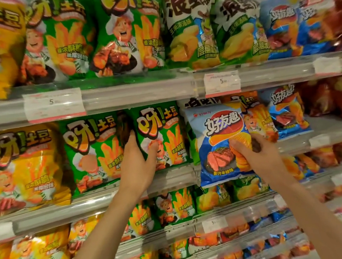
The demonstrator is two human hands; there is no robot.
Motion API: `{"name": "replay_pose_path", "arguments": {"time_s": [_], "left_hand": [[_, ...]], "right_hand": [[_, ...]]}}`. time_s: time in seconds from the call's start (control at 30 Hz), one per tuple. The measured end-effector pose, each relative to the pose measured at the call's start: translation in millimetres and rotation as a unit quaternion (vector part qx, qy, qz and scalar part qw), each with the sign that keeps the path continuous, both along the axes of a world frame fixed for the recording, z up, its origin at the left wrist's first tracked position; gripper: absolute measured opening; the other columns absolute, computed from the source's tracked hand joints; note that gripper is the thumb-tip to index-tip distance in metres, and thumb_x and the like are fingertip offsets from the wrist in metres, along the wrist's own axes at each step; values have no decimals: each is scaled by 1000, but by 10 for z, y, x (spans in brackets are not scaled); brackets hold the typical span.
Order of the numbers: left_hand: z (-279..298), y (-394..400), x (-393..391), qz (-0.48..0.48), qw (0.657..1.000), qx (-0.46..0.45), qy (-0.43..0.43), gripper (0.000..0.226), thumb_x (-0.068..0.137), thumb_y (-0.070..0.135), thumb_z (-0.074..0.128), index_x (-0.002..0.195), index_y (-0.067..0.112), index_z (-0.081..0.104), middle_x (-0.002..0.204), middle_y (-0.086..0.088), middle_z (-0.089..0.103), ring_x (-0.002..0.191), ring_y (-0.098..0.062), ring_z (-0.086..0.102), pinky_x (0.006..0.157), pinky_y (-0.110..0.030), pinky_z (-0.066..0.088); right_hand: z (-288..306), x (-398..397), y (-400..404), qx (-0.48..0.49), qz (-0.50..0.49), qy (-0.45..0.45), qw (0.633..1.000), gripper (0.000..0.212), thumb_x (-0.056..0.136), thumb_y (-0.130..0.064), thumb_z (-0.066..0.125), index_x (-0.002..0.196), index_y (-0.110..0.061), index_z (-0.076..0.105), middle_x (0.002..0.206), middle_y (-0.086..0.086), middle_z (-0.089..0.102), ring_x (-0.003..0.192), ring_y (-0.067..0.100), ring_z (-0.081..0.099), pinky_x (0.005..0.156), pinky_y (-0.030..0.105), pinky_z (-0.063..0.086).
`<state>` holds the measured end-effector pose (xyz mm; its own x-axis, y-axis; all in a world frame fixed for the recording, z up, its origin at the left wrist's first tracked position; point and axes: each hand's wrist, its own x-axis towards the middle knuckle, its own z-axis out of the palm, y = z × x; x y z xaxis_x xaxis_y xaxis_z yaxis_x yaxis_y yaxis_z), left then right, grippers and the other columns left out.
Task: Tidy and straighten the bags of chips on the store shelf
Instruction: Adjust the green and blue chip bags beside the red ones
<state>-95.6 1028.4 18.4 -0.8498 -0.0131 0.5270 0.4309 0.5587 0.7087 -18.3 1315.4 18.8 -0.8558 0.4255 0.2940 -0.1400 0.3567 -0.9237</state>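
My left hand (137, 164) grips the green bag (162, 136) by its edge, my right hand (251, 148) pinches the blue bag (219, 143); both light, slippery, crushable.

A shop: shelves (121, 96) of chip bags (127, 35) with price tags (221, 82).

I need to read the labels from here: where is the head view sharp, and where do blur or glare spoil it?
Head view: sharpest at the centre, on the blue bag in the right hand and the green bag the left hand grips; edges smear and bow from the wide lens; glare streaks the shelf rails and glossy top-row bags; price tags are mostly unreadable.
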Motion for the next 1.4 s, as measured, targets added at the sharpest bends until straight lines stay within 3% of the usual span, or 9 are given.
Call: {"name": "replay_pose_path", "arguments": {"time_s": [0.17,0.37,0.53,0.63,0.73,0.87,1.03,1.2,1.4], "left_hand": [[-131,4,106,27,990,-84,112,63,101,38,54,156,24,25,160,-10,25,146,-24,29,109,-34,34],[-130,-39,-29,-8,991,-121,55,58,101,41,51,154,28,31,163,-10,20,149,-28,24,118,-45,31],[-204,-114,102,-2,992,-72,100,49,98,31,62,144,23,49,158,-10,30,147,-25,27,116,-37,26],[-266,-138,271,-19,987,-30,154,31,95,23,65,126,17,63,133,-3,50,126,-19,49,105,-41,44],[-327,-83,512,-102,993,7,59,32,96,41,60,124,26,61,115,11,56,102,-4,58,87,-40,53],[-549,57,706,-188,977,48,-88,63,86,73,54,141,45,43,137,18,53,121,-2,56,99,-36,51],[-669,257,963,-187,947,197,-171,54,87,51,66,136,42,47,125,28,56,116,2,56,94,-22,48],[-780,492,1134,-161,949,200,-181,60,82,59,70,134,36,51,123,27,57,116,-4,57,97,-32,49],[-737,1172,1461,-159,952,186,-185,53,88,51,66,135,39,45,118,29,54,95,20,57,79,-18,55]], "right_hand": [[-41,-33,-63,-9,14,9,1000,31,79,-51,74,95,-26,67,97,1,74,98,20,68,95,48,54],[-67,19,-160,-29,32,-7,999,19,83,-46,73,92,-39,57,103,-10,69,96,4,63,88,31,53],[-119,39,-291,-36,39,-14,998,32,83,-51,72,106,-29,68,101,-9,75,95,10,70,92,38,56],[-159,112,-431,-45,43,-14,998,38,82,-51,72,106,-22,71,96,-6,77,90,10,73,84,33,59],[-214,245,-626,-51,34,-24,998,34,85,-47,71,101,-17,71,84,-5,75,79,9,72,65,17,54],[-350,459,-869,-64,28,-51,996,38,85,-45,71,95,-9,65,73,0,66,71,23,66,70,36,56],[-620,765,-923,-56,26,-68,996,30,85,-48,71,98,-22,67,76,-11,72,73,7,70,64,21,53],[-780,923,-676,-78,21,-88,993,34,80,-54,73,103,-30,65,86,-13,73,77,-2,69,63,15,52],[-863,1140,51,-109,39,-87,989,56,74,-63,76,121,-37,62,100,-17,70,90,-5,67,70,16,53]]}}
